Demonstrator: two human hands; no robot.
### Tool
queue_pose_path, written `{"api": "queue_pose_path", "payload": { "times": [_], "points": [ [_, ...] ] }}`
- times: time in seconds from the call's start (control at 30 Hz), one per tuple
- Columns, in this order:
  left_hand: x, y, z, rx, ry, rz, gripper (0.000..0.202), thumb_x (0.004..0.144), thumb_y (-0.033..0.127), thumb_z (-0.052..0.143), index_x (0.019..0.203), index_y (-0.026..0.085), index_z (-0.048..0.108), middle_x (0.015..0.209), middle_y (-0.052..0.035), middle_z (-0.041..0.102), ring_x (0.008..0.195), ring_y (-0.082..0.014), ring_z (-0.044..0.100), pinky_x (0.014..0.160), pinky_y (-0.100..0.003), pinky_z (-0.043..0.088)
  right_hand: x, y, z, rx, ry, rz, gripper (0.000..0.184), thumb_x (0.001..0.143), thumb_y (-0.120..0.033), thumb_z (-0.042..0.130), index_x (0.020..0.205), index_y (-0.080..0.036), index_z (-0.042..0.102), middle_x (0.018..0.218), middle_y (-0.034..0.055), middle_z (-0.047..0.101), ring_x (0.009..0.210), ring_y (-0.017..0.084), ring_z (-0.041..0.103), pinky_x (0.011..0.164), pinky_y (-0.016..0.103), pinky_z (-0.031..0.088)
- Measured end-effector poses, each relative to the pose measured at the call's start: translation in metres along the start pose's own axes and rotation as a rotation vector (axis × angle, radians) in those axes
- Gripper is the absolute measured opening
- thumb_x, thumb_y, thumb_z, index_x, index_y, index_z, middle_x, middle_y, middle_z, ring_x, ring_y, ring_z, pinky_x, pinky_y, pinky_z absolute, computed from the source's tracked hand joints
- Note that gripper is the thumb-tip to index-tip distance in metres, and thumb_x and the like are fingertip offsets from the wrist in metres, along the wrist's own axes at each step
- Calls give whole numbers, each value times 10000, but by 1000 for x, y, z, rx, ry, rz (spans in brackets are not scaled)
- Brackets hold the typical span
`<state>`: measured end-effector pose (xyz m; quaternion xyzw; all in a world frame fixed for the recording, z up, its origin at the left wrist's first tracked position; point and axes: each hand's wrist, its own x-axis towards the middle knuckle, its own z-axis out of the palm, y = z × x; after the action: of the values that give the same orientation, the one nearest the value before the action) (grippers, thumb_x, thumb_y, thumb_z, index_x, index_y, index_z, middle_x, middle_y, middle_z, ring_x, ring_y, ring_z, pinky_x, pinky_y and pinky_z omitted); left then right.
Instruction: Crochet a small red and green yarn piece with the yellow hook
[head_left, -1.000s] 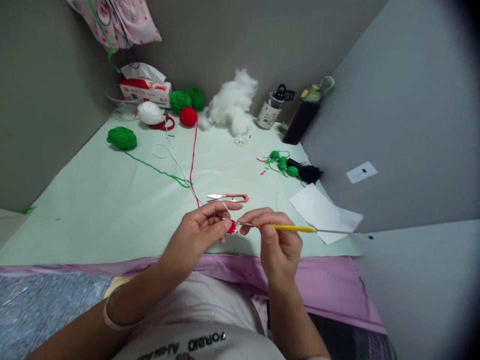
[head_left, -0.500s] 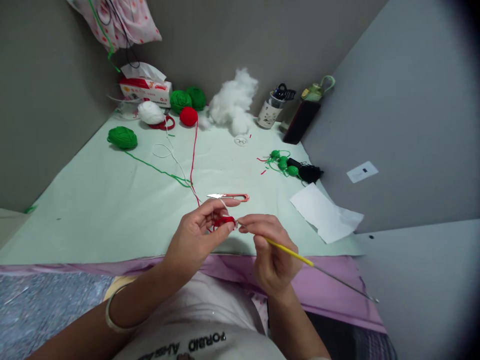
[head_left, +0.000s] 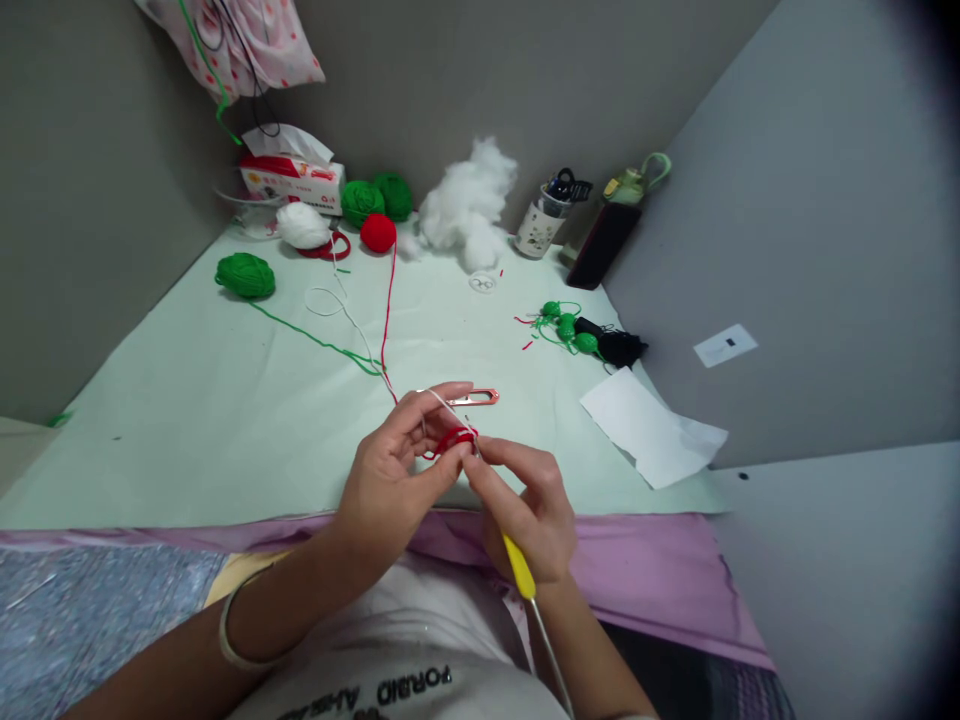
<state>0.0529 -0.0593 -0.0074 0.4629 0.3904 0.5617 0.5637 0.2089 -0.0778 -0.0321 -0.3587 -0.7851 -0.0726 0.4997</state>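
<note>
My left hand [head_left: 394,470] pinches a small red crochet piece [head_left: 452,441], with white yarn running over its forefinger. My right hand [head_left: 529,510] grips a yellow-handled crochet hook [head_left: 519,567]; the hook's tip meets the red piece and its handle points down toward my body. Red yarn [head_left: 386,310] trails from the piece to a red yarn ball [head_left: 377,232] at the back of the pale green table [head_left: 187,400]. Thread snips [head_left: 480,397] lie just beyond my fingers.
Green yarn balls [head_left: 244,274] and white stuffing [head_left: 466,205] sit at the back, beside a tissue box [head_left: 291,178] and a cup of tools [head_left: 541,226]. Small green crochet pieces [head_left: 568,326] and white paper [head_left: 651,426] lie to the right. Grey walls enclose the table.
My right hand turned the hook from pointing out to the right to pointing down toward my body. The red piece has been rotated slightly between my fingers.
</note>
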Motion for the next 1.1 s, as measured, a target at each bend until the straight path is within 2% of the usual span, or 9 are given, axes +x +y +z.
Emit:
{"api": "queue_pose_path", "payload": {
  "times": [0.1,0.27,0.4,0.5,0.63,0.77,0.97,1.1],
  "points": [
    [-1,-4,-2,148,8,185,468,913,65,709,1291,338,744,1153,7,707,983,-119,688,903,-224,562,-1,0,1,39,24,54,541,963,-47,661,1442,-299,650,1137,82,765,1025,224,750,818,348,665],
    [3,-3,-6,375,-62,437,593,926,-2,629,1415,332,649,1295,-22,719,1146,-169,691,1025,-300,542,1,-2,-3,61,-11,77,545,982,-69,648,1463,-324,628,1141,75,777,1029,218,757,816,343,670],
    [11,5,-11,599,-189,613,743,864,-43,596,1526,291,552,1405,-71,697,1243,-232,638,1077,-388,506,4,-2,-5,58,-66,63,523,983,-91,660,1455,-314,630,1121,59,790,1020,212,769,840,320,669],
    [14,10,-15,632,-264,623,705,877,-37,592,1515,263,565,1294,-63,752,1155,-218,642,1002,-362,535,5,-1,-4,101,-49,68,471,993,-105,655,1416,-313,654,1115,54,786,997,200,768,823,304,670],
    [15,10,-17,588,-264,642,553,936,-22,596,1428,227,638,1113,-48,792,1068,-189,675,939,-322,561,3,1,-4,143,-25,89,456,1013,-96,612,1402,-330,658,1115,60,769,985,195,759,791,321,673],
    [13,4,-17,568,-202,724,483,963,32,653,1382,270,691,1053,-43,811,1025,-204,716,879,-336,586,-3,4,-4,183,-4,81,452,1001,-81,616,1405,-278,664,1184,96,754,1044,219,750,796,351,671],
    [6,-3,-19,602,-49,652,373,956,118,699,1254,332,765,988,-36,834,952,-251,750,864,-420,596,0,0,1,199,51,100,408,998,-73,603,1354,-251,692,1157,115,759,992,217,749,697,326,655],
    [1,-9,-21,584,3,659,391,931,97,727,1229,345,772,1005,-29,838,939,-249,757,832,-412,605,4,-3,3,176,78,102,385,1013,-97,585,1340,-268,694,1121,106,771,946,213,754,709,349,656]
  ]
}}
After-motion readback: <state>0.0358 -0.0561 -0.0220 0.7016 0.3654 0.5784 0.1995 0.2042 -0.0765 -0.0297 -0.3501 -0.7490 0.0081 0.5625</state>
